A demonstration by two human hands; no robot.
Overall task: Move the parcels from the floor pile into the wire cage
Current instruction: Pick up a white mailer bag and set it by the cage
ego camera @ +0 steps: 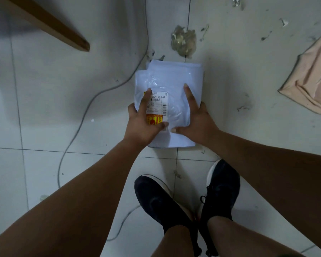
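Left hand (143, 127) and right hand (200, 123), fingers (189, 97) tight around one white labelled parcel (171, 76), over tiled floor (44, 108).

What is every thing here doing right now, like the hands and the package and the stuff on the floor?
white parcel: held at both sides, label facing up.
left hand: grips the parcel's left edge.
right hand: grips the parcel's right edge.
clear plastic wrap: crumpled on the floor.
grey cable: lying loose across the tiles.
pink bag: creased, lying flat, partly out of view.
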